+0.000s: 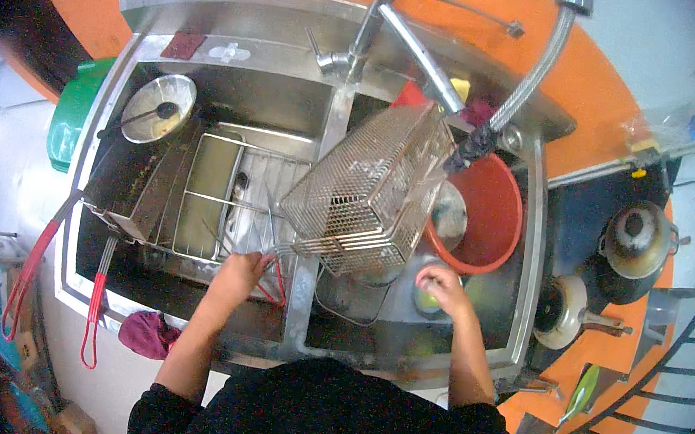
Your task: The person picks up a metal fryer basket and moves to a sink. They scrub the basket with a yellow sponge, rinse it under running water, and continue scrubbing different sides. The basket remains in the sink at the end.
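Observation:
My left hand (pixel 242 276) grips the handle end of a wire-mesh fryer basket (pixel 377 182). The basket is tilted over the divider and right basin of a stainless-steel double sink (pixel 301 302). My right hand (pixel 447 291) is over the right basin with its fingers curled, just below a red plastic bucket (pixel 492 220). Something round and yellow-green (pixel 428 302) shows under its fingers, but blur hides whether I hold it. A pale rounded object (pixel 448 216) sits inside the bucket. Below the basket lies a thin wire loop (pixel 352 320).
The left basin holds more fryer baskets (pixel 139 187) with red handles, a wire rack (pixel 205 197) and a metal bowl (pixel 157 108) with a ladle. A faucet (pixel 360 45) and a braided hose (pixel 534 71) overhang the sink. A maroon cloth (pixel 149 334) drapes the front rim.

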Tool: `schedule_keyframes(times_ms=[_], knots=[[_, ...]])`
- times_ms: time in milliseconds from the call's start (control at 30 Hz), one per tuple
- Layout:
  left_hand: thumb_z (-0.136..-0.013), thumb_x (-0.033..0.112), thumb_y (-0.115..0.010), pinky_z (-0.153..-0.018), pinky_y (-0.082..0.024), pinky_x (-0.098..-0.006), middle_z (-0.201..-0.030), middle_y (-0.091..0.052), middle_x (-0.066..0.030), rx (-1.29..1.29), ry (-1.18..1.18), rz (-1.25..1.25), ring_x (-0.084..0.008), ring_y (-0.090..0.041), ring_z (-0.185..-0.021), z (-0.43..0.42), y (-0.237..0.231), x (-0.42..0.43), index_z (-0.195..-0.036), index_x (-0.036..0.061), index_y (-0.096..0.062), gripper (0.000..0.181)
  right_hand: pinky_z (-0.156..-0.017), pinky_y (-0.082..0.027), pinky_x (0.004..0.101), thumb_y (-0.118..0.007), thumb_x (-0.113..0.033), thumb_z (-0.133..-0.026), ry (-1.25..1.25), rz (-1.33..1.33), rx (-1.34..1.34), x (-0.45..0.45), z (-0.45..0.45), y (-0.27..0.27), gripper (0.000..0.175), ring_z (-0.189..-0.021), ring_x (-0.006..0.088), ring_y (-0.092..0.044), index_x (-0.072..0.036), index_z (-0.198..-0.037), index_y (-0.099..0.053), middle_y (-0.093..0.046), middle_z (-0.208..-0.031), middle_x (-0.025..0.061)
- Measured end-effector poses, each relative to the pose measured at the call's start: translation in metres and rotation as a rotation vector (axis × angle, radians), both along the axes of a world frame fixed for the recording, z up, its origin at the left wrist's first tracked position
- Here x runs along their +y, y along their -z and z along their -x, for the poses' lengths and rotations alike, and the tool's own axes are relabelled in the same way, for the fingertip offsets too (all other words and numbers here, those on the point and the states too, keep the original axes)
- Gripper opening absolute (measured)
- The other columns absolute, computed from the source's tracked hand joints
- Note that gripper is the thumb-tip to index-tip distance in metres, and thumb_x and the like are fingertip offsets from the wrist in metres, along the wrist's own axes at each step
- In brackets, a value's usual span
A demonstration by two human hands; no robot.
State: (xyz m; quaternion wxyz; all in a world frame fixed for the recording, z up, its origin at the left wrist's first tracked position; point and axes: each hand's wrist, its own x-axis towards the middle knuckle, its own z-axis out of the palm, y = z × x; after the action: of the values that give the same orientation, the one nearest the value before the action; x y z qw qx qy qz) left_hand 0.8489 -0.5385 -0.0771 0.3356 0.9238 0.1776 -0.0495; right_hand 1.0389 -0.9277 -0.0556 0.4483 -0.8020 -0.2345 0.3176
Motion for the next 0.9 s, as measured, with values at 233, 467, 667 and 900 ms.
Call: schedule_keyframes(times_ms=[233,467,667,900], knots=[[-0.093,0.027,-0.057,-0.056,-0.043,-0.0501,-0.067,-0.054,-0.0294,0.029,-0.047,0.08,-0.0496,-0.052,-0.067,-0.006,-0.015,-0.004,-0.072,-0.0043,-0.056,0.038,-0.084,-0.045,0.031,-0.071,-0.029,-0.078,-0.091,0.891,-0.028,-0.155,0.001,0.202,0.057,-0.099,0.0189,-0.057,-0.007,-0.126,-0.048,-0.059,-0.109,0.0121],[-0.094,0.028,-0.054,-0.058,-0.041,-0.0489,-0.067,-0.053,-0.0284,0.06,-0.039,0.069,-0.0496,-0.05,-0.068,-0.009,-0.022,-0.007,-0.072,-0.0047,-0.055,0.039,-0.095,-0.042,0.0353,-0.074,-0.029,-0.074,0.145,1.129,0.038,-0.161,-0.009,0.263,0.081,-0.116,0.0285,-0.05,-0.009,-0.14,-0.031,-0.048,-0.127,0.019],[-0.095,0.029,-0.053,-0.059,-0.042,-0.0498,-0.069,-0.055,-0.0285,0.128,-0.048,0.023,-0.0489,-0.051,-0.07,-0.011,-0.021,-0.008,-0.074,-0.0042,-0.057,0.039,-0.101,-0.04,0.0394,-0.074,-0.026,-0.072,0.161,1.121,0.009,-0.125,0.003,0.256,0.092,-0.124,0.0351,-0.045,-0.01,-0.146,-0.021,-0.043,-0.133,0.0235],[-0.094,0.033,-0.053,-0.061,-0.043,-0.0506,-0.071,-0.056,-0.0291,0.095,-0.081,0.025,-0.0491,-0.052,-0.072,-0.008,-0.018,-0.009,-0.076,-0.0041,-0.058,0.042,-0.096,-0.043,0.0424,-0.065,-0.016,-0.075,-0.19,0.895,-0.288,-0.094,-0.022,0.214,0.065,-0.117,0.0355,-0.049,-0.005,-0.135,-0.04,-0.053,-0.121,0.0221]])
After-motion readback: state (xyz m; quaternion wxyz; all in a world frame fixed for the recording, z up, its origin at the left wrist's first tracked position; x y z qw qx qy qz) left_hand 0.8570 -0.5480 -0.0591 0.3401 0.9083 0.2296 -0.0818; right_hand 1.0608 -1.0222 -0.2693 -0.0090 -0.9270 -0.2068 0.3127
